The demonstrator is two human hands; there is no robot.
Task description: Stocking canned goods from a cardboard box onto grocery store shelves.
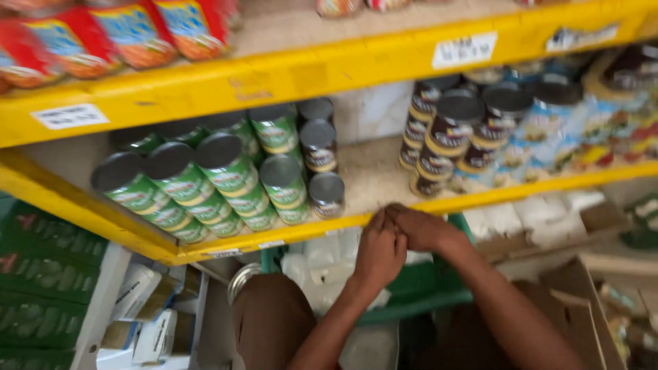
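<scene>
My left hand (379, 252) and my right hand (421, 227) are pressed together at the front lip of a yellow shelf (439, 204), fingers curled, just below its edge. I cannot make out anything held between them. Directly behind the hands the shelf board is bare. To their left stand stacked green-labelled cans (226, 181) with dark lids, and a few small brown-labelled cans (322, 171). To the right are stacked dark-labelled tins (449, 140).
Red snack packets (130, 34) lie on the upper yellow shelf (288, 75). A green crate (425, 288) holding white packets sits below the hands. Cardboard boxes (582, 301) stand lower right, small cartons (147, 315) lower left, and green cases (41, 274) at far left.
</scene>
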